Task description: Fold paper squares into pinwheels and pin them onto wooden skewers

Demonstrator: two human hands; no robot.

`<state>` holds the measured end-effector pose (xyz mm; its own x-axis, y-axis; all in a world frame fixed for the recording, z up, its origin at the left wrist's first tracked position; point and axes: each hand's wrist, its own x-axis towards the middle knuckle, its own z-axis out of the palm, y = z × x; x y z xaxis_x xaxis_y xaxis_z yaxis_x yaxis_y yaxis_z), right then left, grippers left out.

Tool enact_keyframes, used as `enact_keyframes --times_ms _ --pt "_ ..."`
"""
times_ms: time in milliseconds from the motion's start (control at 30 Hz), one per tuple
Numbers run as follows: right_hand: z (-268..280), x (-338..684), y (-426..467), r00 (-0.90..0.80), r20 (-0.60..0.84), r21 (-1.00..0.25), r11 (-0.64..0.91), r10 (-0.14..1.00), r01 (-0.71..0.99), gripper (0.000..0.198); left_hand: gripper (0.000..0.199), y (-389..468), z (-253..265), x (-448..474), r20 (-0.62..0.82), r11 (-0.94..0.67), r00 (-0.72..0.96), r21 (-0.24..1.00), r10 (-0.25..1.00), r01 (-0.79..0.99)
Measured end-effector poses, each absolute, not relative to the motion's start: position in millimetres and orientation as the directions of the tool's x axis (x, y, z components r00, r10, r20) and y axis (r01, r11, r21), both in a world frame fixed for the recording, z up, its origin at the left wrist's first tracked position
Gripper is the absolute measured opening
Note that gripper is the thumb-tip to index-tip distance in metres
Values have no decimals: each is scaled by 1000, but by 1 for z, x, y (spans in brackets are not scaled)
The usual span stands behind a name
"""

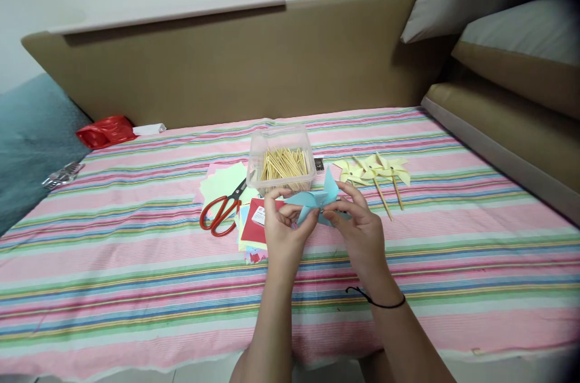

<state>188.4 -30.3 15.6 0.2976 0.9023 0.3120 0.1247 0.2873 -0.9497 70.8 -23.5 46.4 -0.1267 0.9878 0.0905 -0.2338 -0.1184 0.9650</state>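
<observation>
A blue paper pinwheel (322, 197) is held up between my two hands, its folded blades spreading to both sides. My left hand (286, 223) pinches it near the centre with the thumb. From the other side my right hand (360, 223) grips it too, fingers bent around the paper; a black cord circles that wrist. Just beyond stands a clear plastic box (258, 180) of thin wooden sticks (283, 164). To the right lie several pale yellow pinwheels (374, 170), with sticks attached to some.
Red-handled scissors (222, 214) rest over pale paper sheets (224, 183). Near my left hand sits a red paper packet (254, 226) on more coloured sheets. A striped cloth (136, 262) covers the surface. Red plastic (109, 131) lies far left; cushions (521, 38) rise at right.
</observation>
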Motion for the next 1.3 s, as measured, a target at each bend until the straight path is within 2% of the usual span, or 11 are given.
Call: enact_keyframes --times_ms 300,400,600,867,1133,1300 --pt "18 189 -31 300 310 -951 285 902 124 8 51 -23 46 71 74 -102 -111 955 991 -277" --pt "17 187 -31 330 295 -954 294 897 54 10 50 -23 45 71 85 -111 -110 961 990 -252" --pt "19 186 -30 322 155 -966 212 934 -150 67 48 -22 44 67 96 -113 -92 973 991 -203" --pt "25 192 -33 221 96 -968 142 971 -205 90 45 -23 43 61 56 -55 -3 983 998 -173" --pt "26 189 -34 211 135 -967 175 968 -184 87 43 -21 37 59 61 -58 17 988 998 -144" --pt "26 187 -34 220 146 -971 182 964 -154 84 45 -20 36 60 62 -56 22 980 998 -192"
